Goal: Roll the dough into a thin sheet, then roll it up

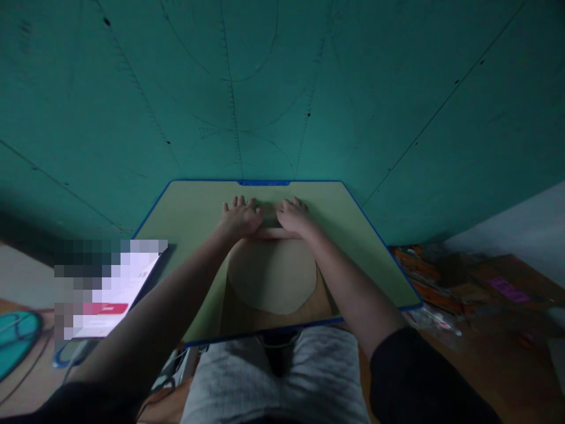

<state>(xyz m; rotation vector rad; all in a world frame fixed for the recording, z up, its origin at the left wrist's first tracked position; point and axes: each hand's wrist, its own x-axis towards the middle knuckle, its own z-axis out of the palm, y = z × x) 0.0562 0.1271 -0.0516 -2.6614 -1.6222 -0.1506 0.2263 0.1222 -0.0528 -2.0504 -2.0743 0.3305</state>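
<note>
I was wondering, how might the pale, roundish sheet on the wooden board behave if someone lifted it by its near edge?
The pale sheet would probably droop, as it looks thin and lies flat on the wooden board. Its uneven near edge suggests soft material that might stretch or tear. Lying so flat, it seems unlikely to roll.

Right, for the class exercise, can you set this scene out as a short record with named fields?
Left hand: the left hand is over the left end of a rolling pin; grip unclear
Right hand: the right hand is at the pin's right end; grip unclear
Dough: a thin, roundish dough sheet, uneven-edged, on the near side of the pin
Under the dough: a wooden board
Support: a pale green table with blue edging
Left side: a lit screen, partly pixelated
Behind: a green wall with drawn lines
</note>
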